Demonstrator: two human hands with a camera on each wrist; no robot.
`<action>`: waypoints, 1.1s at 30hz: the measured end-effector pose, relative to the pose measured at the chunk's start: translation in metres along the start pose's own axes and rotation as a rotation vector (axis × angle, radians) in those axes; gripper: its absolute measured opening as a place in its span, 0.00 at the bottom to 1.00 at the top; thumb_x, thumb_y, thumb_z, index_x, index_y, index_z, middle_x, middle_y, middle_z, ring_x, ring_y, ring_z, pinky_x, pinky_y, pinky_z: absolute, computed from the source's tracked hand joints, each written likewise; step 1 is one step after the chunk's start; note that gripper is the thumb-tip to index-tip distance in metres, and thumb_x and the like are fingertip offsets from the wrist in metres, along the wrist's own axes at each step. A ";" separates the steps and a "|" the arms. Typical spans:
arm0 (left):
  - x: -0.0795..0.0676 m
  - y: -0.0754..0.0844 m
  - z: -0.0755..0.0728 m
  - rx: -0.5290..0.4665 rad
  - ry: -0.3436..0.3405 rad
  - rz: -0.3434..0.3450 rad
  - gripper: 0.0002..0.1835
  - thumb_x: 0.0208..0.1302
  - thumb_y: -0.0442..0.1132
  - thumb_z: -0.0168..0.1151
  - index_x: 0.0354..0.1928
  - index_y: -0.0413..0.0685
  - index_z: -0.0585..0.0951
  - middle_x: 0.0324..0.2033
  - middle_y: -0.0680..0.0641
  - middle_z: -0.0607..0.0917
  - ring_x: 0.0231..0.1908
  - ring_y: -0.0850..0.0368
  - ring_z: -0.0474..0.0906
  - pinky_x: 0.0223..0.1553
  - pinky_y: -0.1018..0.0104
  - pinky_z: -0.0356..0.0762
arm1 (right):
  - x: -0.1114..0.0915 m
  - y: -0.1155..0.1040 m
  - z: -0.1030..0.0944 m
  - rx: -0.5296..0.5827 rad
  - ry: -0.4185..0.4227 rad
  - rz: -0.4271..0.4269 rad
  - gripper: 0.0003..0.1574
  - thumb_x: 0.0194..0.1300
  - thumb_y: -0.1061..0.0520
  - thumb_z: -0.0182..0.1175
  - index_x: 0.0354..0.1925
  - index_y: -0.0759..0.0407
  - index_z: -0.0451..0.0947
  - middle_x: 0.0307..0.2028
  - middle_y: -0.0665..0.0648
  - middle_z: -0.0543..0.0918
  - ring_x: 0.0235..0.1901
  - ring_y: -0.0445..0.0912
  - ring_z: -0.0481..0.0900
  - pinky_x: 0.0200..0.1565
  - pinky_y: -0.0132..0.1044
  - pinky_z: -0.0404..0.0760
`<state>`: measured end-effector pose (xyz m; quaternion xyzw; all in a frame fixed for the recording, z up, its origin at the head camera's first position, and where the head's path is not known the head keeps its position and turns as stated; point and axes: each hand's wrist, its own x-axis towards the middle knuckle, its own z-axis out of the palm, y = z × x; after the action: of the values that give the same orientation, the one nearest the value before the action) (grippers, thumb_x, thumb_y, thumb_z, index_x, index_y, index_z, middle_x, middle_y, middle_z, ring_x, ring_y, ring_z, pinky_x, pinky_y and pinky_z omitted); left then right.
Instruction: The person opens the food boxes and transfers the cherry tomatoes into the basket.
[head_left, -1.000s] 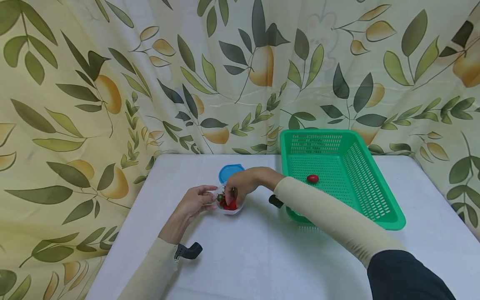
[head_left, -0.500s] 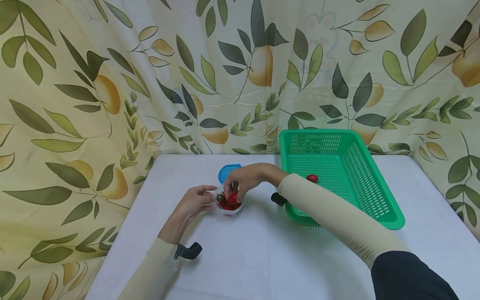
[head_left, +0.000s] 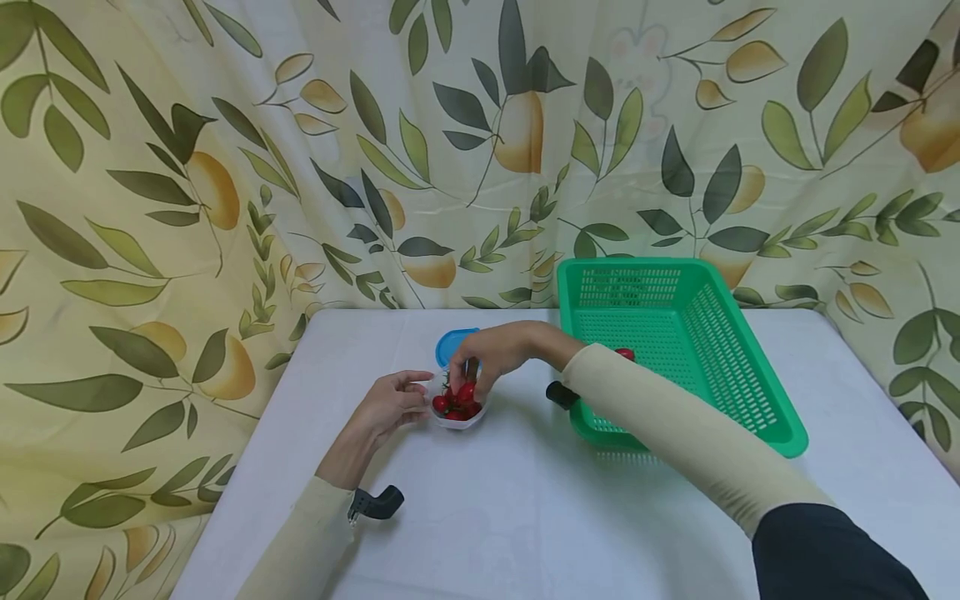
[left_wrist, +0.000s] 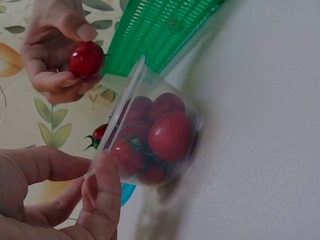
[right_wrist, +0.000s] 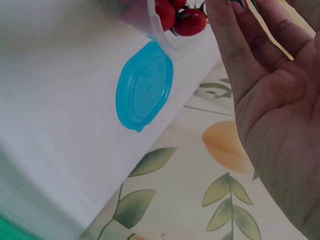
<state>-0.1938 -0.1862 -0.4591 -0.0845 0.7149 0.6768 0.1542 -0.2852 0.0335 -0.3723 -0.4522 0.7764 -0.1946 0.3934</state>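
A small clear plastic container [left_wrist: 150, 77] full of red cherry tomatoes [left_wrist: 170, 136] stands on the table, left of the middle in the head view. My left hand [head_left: 393, 402] pinches its rim between thumb and fingers from the left. Just over the container, my right hand [head_left: 497, 352] holds one cherry tomato [left_wrist: 86, 60] between thumb and fingertips. Another tomato with a green stem [left_wrist: 100, 132] shows at the container's open top. In the right wrist view the right fingertips and the held tomato are mostly cut off by the upper edge.
A blue lid [right_wrist: 145, 90] lies on the white table [head_left: 480, 517] behind the container. On the right stands a green perforated basket [head_left: 780, 433], with a red tomato [head_left: 625, 353] in it, partly covered by the right sleeve. A leaf-patterned curtain [head_left: 300, 208] hangs behind the table.
My right hand has risen out of the container and shifted slightly back and right, bringing up a tomato. A green-topped tomato at the container's left has turned. The left hand stays in place.
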 end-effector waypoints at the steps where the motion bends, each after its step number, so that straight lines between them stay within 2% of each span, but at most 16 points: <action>1: 0.000 0.000 0.000 -0.002 0.002 -0.001 0.26 0.63 0.22 0.58 0.65 0.34 0.75 0.39 0.43 0.75 0.34 0.55 0.77 0.45 0.56 0.87 | -0.002 0.000 -0.001 -0.001 0.002 -0.006 0.18 0.62 0.60 0.72 0.51 0.51 0.84 0.48 0.46 0.84 0.52 0.45 0.79 0.54 0.39 0.82; 15: -0.002 0.004 0.003 0.004 0.013 -0.019 0.25 0.66 0.22 0.56 0.65 0.35 0.75 0.40 0.42 0.75 0.33 0.56 0.77 0.50 0.51 0.86 | -0.021 -0.001 -0.008 0.029 0.038 -0.055 0.17 0.63 0.60 0.70 0.51 0.52 0.84 0.49 0.46 0.85 0.52 0.44 0.81 0.54 0.37 0.83; 21: -0.001 0.002 0.002 -0.002 0.015 -0.020 0.25 0.66 0.22 0.56 0.65 0.35 0.75 0.39 0.42 0.75 0.33 0.55 0.76 0.48 0.53 0.87 | -0.030 -0.002 -0.009 0.044 0.051 -0.059 0.17 0.63 0.60 0.70 0.50 0.49 0.84 0.49 0.46 0.85 0.52 0.44 0.82 0.52 0.38 0.84; 33: -0.001 0.002 0.003 0.009 0.016 -0.013 0.24 0.66 0.22 0.56 0.65 0.35 0.75 0.41 0.41 0.75 0.35 0.55 0.76 0.45 0.56 0.87 | -0.056 0.000 -0.010 0.095 0.086 -0.047 0.18 0.64 0.60 0.69 0.53 0.55 0.84 0.50 0.48 0.84 0.52 0.45 0.82 0.54 0.38 0.84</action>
<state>-0.1929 -0.1830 -0.4570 -0.0937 0.7186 0.6718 0.1533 -0.2777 0.0806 -0.3418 -0.4424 0.7718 -0.2595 0.3758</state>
